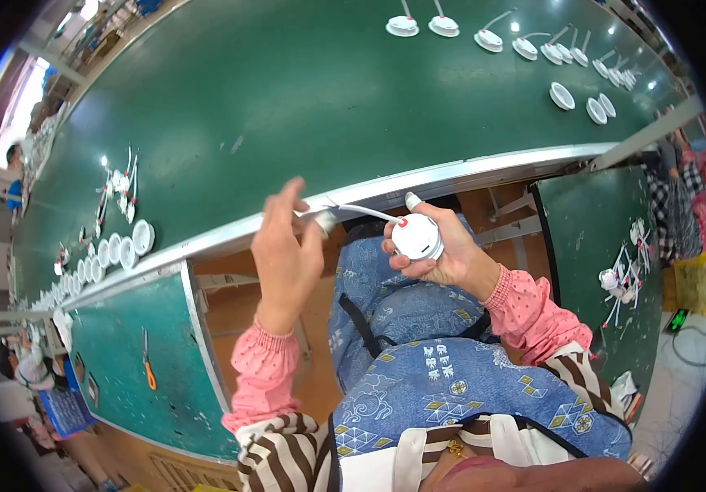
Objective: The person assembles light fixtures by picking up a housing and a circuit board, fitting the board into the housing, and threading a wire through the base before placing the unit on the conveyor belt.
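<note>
In my right hand (455, 254) is a round white plastic housing (418, 239), its flat face turned up, with a red spot at the rim. A white cable (365, 212) comes out at that red spot and runs left, ending in thin wire. Close to this wire end is my left hand (289, 254), its fingers apart and a white cover on the thumb tip. My right fingers wrap around the housing from below, and the right thumb, also with a white cover, points up beside it.
A green conveyor belt (287, 107) with a metal edge (451, 170) runs in front, carrying cabled housings (489, 40) and white rings (562, 96). More rings (143, 237) line its left part. Scissors (149, 361) lie on the left side table; wired parts (627, 275) lie on the right one.
</note>
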### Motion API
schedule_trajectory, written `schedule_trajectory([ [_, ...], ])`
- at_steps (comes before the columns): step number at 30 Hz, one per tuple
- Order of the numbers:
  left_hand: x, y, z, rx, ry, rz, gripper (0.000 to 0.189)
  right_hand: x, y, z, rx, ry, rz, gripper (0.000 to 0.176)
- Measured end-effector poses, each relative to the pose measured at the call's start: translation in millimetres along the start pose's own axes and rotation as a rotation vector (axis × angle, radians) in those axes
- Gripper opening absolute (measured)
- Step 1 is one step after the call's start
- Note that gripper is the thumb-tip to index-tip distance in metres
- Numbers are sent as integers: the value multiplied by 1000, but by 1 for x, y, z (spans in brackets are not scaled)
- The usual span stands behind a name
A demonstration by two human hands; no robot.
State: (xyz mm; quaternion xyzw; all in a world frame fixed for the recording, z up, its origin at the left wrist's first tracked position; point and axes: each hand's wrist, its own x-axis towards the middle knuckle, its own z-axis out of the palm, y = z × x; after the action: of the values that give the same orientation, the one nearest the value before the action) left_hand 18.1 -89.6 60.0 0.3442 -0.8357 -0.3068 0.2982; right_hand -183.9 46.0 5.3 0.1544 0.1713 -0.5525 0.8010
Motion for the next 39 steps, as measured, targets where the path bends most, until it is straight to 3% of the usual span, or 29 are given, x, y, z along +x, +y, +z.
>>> schedule_trajectory([
  [2, -7, 0, 14, -426, -283, -247, 40, -2, 1, 0, 50, -83, 21, 51],
  [6, 6, 33, 53, -656, -293, -6, 16, -7, -6, -11, -134, -123, -54, 56],
  [9, 37, 53, 81, -572, -235, 155, 14, -53, -22, -7, -275, -110, -370, 57],
  [11, 71, 71, 101, -411, -185, 262, 14, -78, -30, -21, -296, -58, -477, 59],
  [16, 173, 106, 225, -296, -116, 498, 17, -88, -25, -70, -253, -73, -383, 54],
  [20, 237, 130, 336, -343, -142, 518, 21, -91, -18, -80, -245, -28, -360, 49],
  [22, 248, 146, 354, -269, -85, 563, 20, -96, -14, -75, -242, 18, -388, 48],
  [23, 244, 158, 349, -259, -115, 464, 20, -92, -15, -76, -249, 37, -369, 47],
  [30, 248, 131, 325, -237, -136, 432, 21, -89, -15, -96, -202, 89, -369, 38],
  [33, 254, 99, 283, -146, -82, 427, 22, -90, -14, -90, -199, 145, -391, 34],
  [35, 273, 71, 244, -165, -68, 303, 20, -92, -12, -88, -190, 189, -414, 32],
  [36, 280, 56, 225, -169, -45, 232, 19, -93, -13, -92, -191, 204, -422, 31],
  [39, 332, 1, 193, 68, 247, 278, 18, -88, -19, -102, -174, 257, -401, 26],
])
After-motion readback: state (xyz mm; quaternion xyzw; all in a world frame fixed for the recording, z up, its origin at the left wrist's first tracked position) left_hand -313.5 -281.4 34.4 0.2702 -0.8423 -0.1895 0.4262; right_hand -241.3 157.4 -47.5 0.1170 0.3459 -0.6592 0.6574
